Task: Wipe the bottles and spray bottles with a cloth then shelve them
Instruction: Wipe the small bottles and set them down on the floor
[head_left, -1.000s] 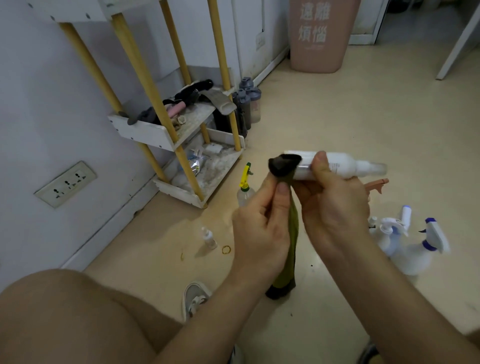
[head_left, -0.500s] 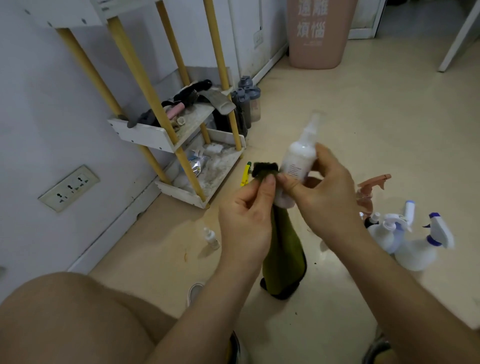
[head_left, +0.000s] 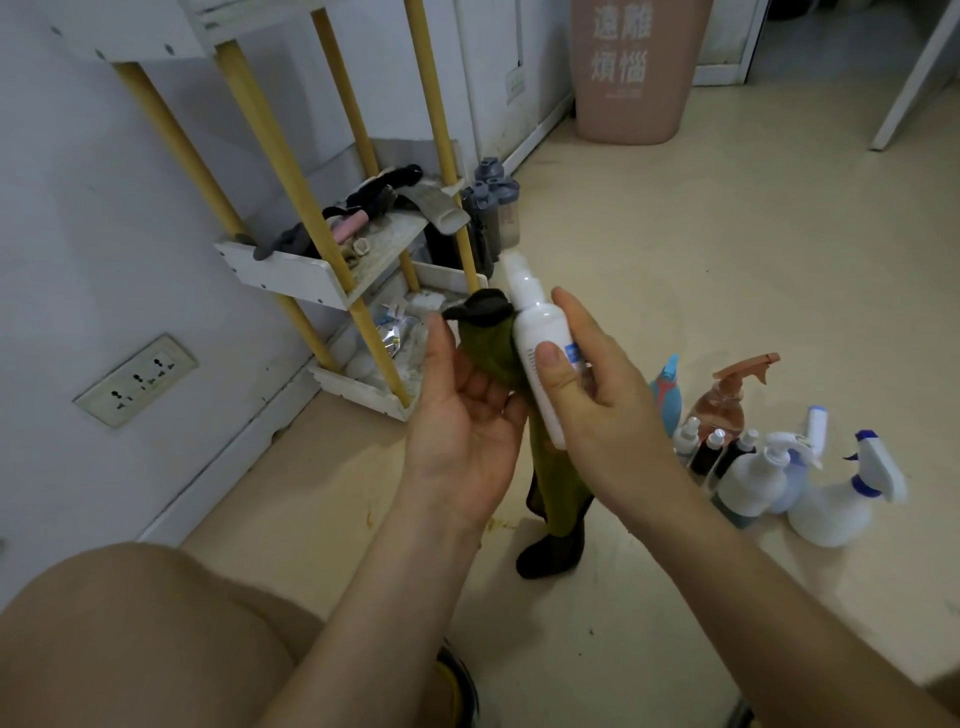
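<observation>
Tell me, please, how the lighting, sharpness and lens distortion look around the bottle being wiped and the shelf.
Head view: dim, soft light, no glare on the white bottle; its label print is too blurred to read; the yellow shelf posts splay from wide-angle distortion; corners darken.
</observation>
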